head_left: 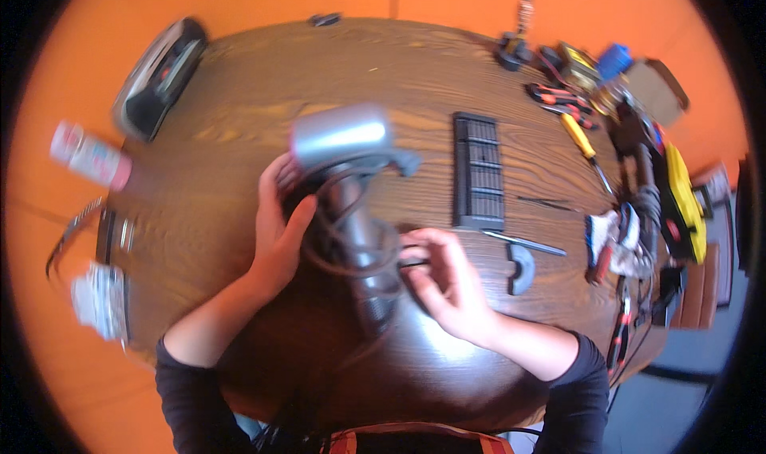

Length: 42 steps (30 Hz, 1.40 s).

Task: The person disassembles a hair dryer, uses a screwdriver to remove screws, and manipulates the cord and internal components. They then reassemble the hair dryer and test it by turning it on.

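Note:
A hair dryer [339, 131] with a shiny silver-grey head is in the middle of the table, slightly blurred. Its dark cord [331, 258] is looped around the grey handle [363, 242], which points toward me. My left hand [279, 203] is on the dryer's left side, its fingers behind the head and its thumb at the upper handle. On the other side, my right hand [443, 282] is curled, thumb and fingers closing on a dark bit of cord beside the handle.
Right of the dryer are a black bit case [479, 171], a slim screwdriver [527, 242] and a grey curved piece [520, 269]. Pliers [562, 97], a yellow screwdriver [580, 137] and other tools crowd the right edge. A spray can [92, 157] and a dark case [159, 79] are left.

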Tool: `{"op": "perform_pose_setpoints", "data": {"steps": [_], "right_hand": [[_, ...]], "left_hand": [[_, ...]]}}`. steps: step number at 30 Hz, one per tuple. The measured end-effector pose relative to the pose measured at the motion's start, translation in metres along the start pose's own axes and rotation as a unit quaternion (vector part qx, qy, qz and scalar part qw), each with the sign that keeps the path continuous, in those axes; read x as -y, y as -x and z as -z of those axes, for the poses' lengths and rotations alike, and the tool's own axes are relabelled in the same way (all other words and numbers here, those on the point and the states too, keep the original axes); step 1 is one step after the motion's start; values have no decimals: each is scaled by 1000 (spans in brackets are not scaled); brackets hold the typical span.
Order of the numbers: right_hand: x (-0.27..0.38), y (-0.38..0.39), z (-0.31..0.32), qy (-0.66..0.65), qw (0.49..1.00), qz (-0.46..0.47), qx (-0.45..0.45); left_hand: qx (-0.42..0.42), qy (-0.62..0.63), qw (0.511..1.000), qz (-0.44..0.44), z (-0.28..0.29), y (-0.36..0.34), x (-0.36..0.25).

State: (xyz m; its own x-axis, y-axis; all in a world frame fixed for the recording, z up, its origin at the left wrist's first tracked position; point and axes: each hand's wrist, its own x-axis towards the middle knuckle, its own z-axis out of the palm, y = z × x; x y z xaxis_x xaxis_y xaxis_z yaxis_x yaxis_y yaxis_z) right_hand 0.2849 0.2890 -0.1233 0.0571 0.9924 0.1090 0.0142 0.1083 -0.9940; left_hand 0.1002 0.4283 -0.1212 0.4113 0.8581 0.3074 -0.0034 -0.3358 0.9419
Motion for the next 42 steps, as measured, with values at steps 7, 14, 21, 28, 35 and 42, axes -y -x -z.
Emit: {"op": "perform_pose_setpoints", "data": {"steps": [7, 14, 21, 28, 35, 42], "right_hand": [[6, -2, 6, 6, 999, -23, 24], [1, -4, 3, -155, 983, -7, -96], [1, -5, 9, -225, 968, -50, -100], [1, -4, 13, -216, 967, -59, -123], [4, -4, 15, -199, 971, -100, -91], [2, -4, 18, -202, 974, -68, -79]], "left_hand": [[102, 60, 993, 26, -10, 3, -9], [163, 124, 977, 54, -14, 17, -15], [167, 174, 966, 98, -13, 14, -11], [158, 177, 966, 102, -7, 18, -4], [162, 184, 966, 80, -9, 18, -3], [165, 198, 965, 42, -9, 18, 1]]}}
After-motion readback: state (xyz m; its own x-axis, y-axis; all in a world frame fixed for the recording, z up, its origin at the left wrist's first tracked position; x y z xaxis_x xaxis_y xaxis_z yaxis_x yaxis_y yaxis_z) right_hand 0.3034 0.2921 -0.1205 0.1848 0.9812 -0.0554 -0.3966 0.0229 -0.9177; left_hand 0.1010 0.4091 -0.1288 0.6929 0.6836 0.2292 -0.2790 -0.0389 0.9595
